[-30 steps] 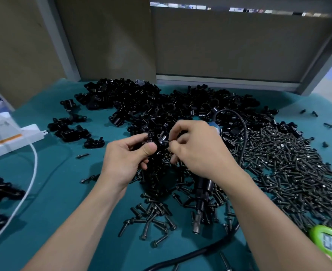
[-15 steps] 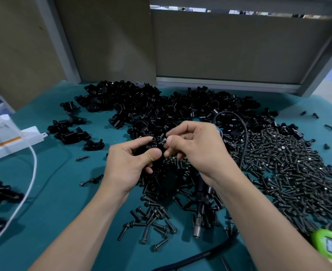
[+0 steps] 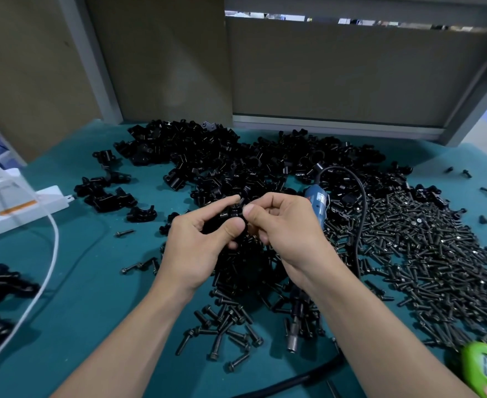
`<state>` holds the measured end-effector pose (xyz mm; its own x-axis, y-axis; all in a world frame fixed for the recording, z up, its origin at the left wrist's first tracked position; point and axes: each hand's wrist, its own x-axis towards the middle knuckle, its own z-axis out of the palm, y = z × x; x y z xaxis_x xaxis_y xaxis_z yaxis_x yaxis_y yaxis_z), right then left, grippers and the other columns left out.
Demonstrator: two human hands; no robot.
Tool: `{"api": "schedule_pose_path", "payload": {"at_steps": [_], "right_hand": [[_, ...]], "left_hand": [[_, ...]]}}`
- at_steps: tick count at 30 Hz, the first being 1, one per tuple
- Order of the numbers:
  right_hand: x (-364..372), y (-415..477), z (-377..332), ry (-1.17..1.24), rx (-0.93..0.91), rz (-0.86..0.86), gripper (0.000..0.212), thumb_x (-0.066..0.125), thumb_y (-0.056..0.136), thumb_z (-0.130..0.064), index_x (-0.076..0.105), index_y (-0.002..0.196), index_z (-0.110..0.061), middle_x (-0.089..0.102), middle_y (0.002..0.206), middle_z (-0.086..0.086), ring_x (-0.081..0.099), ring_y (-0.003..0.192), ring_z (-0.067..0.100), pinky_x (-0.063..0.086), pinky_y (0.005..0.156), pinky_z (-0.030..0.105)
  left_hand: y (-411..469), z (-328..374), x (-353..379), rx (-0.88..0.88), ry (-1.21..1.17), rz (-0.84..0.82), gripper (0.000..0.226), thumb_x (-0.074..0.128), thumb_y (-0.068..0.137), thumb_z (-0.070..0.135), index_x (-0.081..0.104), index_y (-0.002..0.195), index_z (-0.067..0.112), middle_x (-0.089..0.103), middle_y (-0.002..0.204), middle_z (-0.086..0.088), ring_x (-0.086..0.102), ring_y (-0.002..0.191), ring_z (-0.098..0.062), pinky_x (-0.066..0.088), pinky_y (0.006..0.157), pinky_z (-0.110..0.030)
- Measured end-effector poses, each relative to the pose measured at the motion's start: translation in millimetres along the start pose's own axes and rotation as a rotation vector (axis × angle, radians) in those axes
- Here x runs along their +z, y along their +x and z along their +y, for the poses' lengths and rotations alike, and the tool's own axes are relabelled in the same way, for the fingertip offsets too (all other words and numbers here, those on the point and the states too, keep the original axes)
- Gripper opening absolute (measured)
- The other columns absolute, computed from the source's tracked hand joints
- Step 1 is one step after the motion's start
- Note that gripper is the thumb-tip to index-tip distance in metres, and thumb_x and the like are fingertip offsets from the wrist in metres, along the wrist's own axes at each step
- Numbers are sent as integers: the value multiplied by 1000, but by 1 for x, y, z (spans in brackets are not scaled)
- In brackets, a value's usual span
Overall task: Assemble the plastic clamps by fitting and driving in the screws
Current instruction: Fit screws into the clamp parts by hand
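- L hand [image 3: 196,245] grips a black clamp [image 3: 232,214] w/ thumb & forefinger above the tabletop [image 3: 93,297] centre, prob. to steady it.
- R hand [image 3: 279,231] pinches at the clamp's top, likely seating a screw; the screw itself is hidden.
- Electric driver [image 3: 317,202] lies under R wrist; loose screws [image 3: 423,254] spread toward right edge, clamp pile [image 3: 222,162] toward far edge, apparently for quick reach.

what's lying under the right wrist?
An electric screwdriver: its blue rear end shows beyond the right hand, its metal nose below the wrist among loose screws. The wrist covers its middle and whatever lies beside it.
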<state>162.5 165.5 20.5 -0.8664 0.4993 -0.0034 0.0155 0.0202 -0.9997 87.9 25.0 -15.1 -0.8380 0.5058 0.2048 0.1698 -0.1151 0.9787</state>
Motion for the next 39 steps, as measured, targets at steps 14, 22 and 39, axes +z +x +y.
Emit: {"api": "schedule_pose_path", "payload": {"at_steps": [14, 22, 39], "right_hand": [[-1, 3, 6, -56, -97, 36, 12, 75, 93, -9, 73, 81, -12, 64, 61, 1, 57, 57, 8, 46, 57, 18], [3, -2, 5, -219, -120, 66, 20, 75, 94, -21, 71, 76, -16, 64, 56, -2, 52, 50, 6, 43, 51, 20], [-13, -2, -17, -669, -150, -200, 38, 55, 102, -29, 61, 68, -15, 53, 51, -1, 42, 46, 8, 39, 52, 35]], "left_hand": [[0, 2, 5, -14, -57, -57, 33, 76, 82, 34, 77, 115, 37, 80, 100, 6, 68, 76, -1, 54, 69, -16], [1, 1, 3, 75, -22, -61, 35, 76, 89, 16, 79, 106, 47, 79, 108, 11, 74, 101, -5, 54, 85, -14], [1, -3, -2, 189, 156, 6, 43, 80, 87, 6, 79, 111, 42, 79, 102, 14, 75, 95, -4, 58, 81, -17]]}}
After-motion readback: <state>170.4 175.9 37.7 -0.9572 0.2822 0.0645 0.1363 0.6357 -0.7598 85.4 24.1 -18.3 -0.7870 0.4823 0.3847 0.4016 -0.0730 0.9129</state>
